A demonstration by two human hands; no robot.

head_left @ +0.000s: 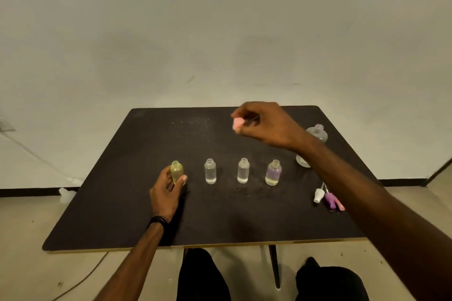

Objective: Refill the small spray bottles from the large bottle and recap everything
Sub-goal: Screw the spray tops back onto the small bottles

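head: hands grip yellow bottle

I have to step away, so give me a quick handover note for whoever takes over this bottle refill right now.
Left hand: gripping the yellow-green small bottle, upright on the table, uncapped.
Right hand: raised over the table, pinching a pink spray cap.
Two clear small bottles and the purple small bottle stand in a row, all open, liquid inside.
Large bottle: back right, open, partly behind the right forearm.
Loose spray caps, white, purple and pink, lie front right.
Done: filling appears finished.
Left: cap all four small bottles and the large one.
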